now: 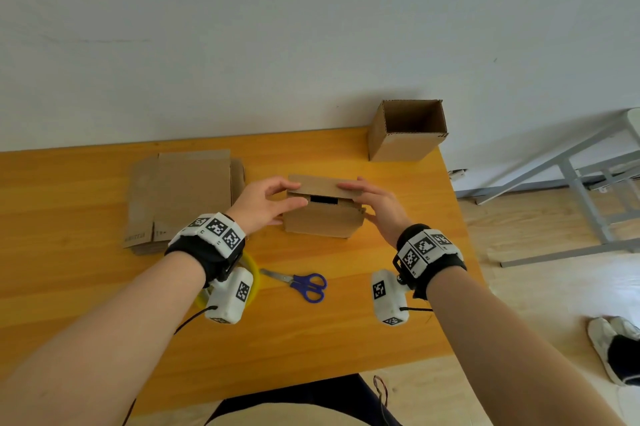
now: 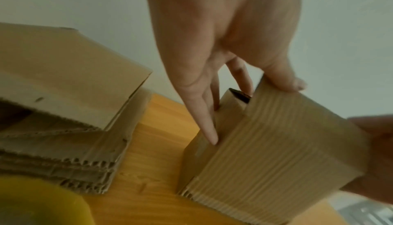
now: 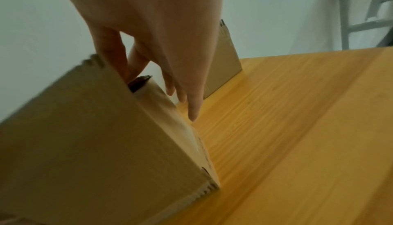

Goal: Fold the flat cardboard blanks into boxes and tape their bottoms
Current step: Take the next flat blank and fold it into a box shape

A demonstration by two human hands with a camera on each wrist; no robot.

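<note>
Head view is showing my left grip (image 1: 265, 201) holding the left end of the half-folded cardboard box (image 1: 323, 220), fingers over the top flap and thumb curling in at the front. Left wrist view is confirming it: fingertips (image 2: 212, 138) are pressing the side panel while the thumb is lying on the upper flap. My right grip (image 1: 375, 204) is clasping the right end, fingers lying flat along the top flap and the thumb tucked against the box's right side. A dark slot is showing between the flaps. I am seeing the box sitting on the yellow wooden counter (image 1: 346, 332), roughly at its middle.

Left of it, a stack of flat cardboard blanks (image 1: 180, 197) is lying near the wall. A finished open-topped box (image 1: 407, 131) is standing upright at the far right corner. Nearer me, blue-handled scissors (image 1: 301, 284) are lying flat, and a yellow tape roll (image 1: 254, 275) is peeking out from under my left wrist.
</note>
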